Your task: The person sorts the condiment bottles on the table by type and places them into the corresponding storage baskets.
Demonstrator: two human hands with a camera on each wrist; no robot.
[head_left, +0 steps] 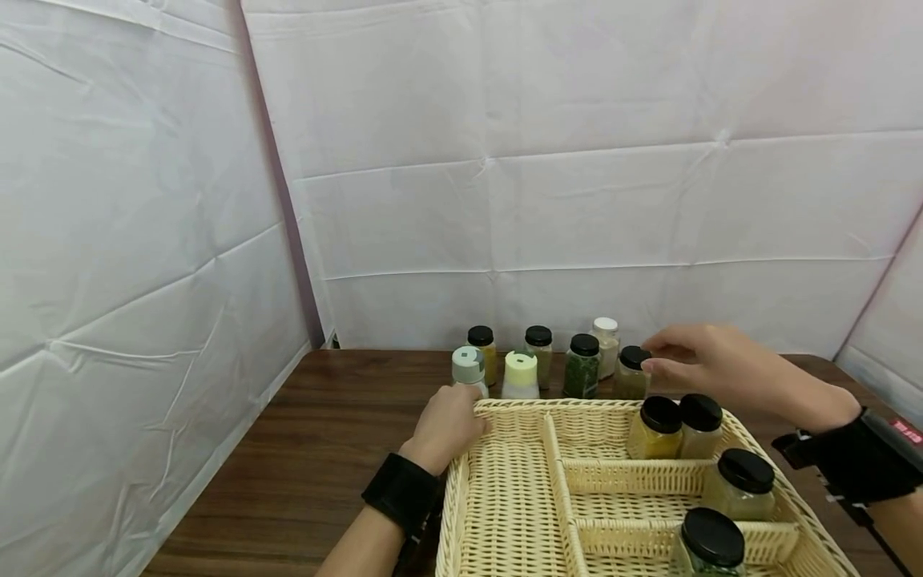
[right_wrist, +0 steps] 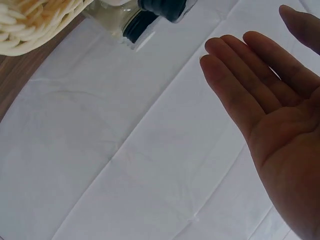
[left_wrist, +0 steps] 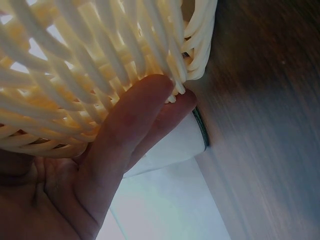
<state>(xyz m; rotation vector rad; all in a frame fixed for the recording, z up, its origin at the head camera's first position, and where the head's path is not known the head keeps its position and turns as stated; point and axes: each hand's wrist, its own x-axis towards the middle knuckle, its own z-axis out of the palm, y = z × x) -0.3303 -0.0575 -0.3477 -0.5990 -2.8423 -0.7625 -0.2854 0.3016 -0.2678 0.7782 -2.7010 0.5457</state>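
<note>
Left hand (head_left: 445, 425) rests against the far left corner of the wicker basket (head_left: 505, 513); in the left wrist view its fingers (left_wrist: 131, 125) lie straight along the woven wall, gripping nothing. Just beyond it stands a jar with a pale blue-grey cap (head_left: 469, 369).

Right hand (head_left: 710, 365) hovers over the far edge of the basket, fingers extended and relaxed, fingertips touching or just beside the black lid of a jar (head_left: 632, 373) standing on the table (head_left: 324, 449) behind the basket; contact cannot be confirmed. The right wrist view shows the palm open, fingers (right_wrist: 240, 85) straight, nothing held.

Row of jars behind the basket, left to right: yellow contents with black lid (head_left: 481, 351), pale green cap (head_left: 520, 374), black lid (head_left: 538, 353), dark green contents (head_left: 582, 366), white lid (head_left: 606, 344).

Inside the basket, right-hand compartments: two black-lidded jars side by side at the back (head_left: 658, 427) (head_left: 700, 425), one in the middle (head_left: 741, 482), one nearest (head_left: 710, 545).

White sheeting (head_left: 577, 160) surrounds the table.
</note>
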